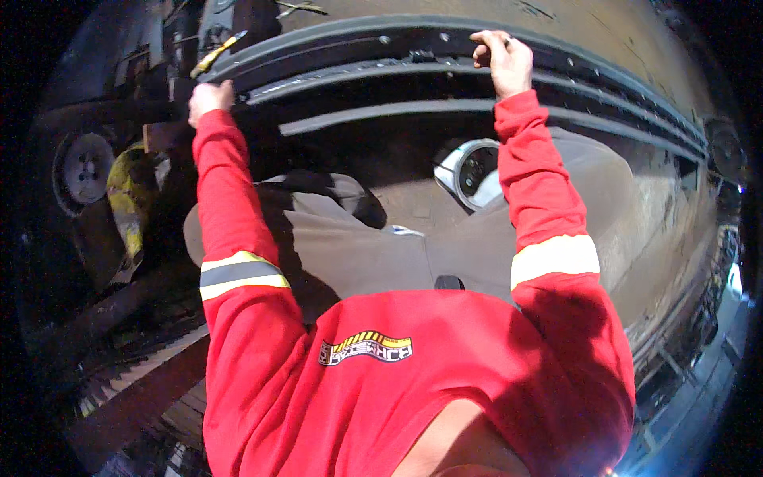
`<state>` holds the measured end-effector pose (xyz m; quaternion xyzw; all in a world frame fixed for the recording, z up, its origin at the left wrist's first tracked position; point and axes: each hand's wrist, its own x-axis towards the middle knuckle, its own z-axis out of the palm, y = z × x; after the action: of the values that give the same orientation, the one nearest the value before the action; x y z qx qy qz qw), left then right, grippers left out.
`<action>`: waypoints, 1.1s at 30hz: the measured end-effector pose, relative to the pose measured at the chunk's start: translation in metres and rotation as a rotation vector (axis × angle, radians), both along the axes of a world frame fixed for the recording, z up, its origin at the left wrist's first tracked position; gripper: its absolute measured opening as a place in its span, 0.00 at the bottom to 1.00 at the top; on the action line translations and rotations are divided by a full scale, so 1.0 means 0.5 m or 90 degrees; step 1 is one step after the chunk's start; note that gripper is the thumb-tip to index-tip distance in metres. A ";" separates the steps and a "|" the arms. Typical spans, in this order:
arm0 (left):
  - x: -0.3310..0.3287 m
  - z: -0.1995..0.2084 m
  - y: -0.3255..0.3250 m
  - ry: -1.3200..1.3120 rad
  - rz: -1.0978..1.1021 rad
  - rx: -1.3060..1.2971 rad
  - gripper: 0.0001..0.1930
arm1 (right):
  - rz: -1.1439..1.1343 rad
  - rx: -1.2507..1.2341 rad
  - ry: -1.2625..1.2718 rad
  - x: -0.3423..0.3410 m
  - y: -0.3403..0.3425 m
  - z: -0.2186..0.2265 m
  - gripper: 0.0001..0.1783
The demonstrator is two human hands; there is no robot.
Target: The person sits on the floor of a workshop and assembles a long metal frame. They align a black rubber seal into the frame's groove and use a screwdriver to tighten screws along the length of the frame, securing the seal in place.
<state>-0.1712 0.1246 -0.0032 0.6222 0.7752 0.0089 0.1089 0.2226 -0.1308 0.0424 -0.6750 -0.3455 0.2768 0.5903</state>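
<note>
Long dark metal rails (342, 75) with lighter edges run across in front of me, dotted with small bright spots. My left hand (211, 102) is curled closed at their left end; most of its fingers are hidden, and so is whatever they grip. Just beyond it lies a slim yellow tool (216, 56), its kind unclear. Over the far rail hovers my right hand (506, 63), fingers bent and thumb close to the fingertips. Anything between them is too small to make out. A separate narrow grey strip (358, 118) lies nearer to me.
Between my knees stands a white round container (457, 167) with a dark inside. At the left are a wheel-like disc (83, 171) and a dirty yellow cloth (131, 195). Brown ground (588, 32) stretches beyond the rails. Dark metal clutter lies at both sides.
</note>
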 end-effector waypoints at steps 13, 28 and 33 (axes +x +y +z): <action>0.050 0.036 -0.008 0.058 -0.053 0.023 0.18 | 0.093 -0.520 -0.370 0.086 -0.161 0.012 0.16; 0.086 0.023 -0.062 0.302 -0.219 0.196 0.08 | -0.048 -0.293 -0.706 -0.143 0.063 -0.075 0.22; 0.043 0.057 -0.048 -0.033 0.018 0.036 0.16 | -0.004 -0.614 -0.588 -0.134 0.130 -0.037 0.28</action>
<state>-0.1495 0.1008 0.0254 0.6133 0.7805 0.0484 0.1108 0.1557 -0.0656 0.0237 -0.9136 -0.3981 0.0810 0.0145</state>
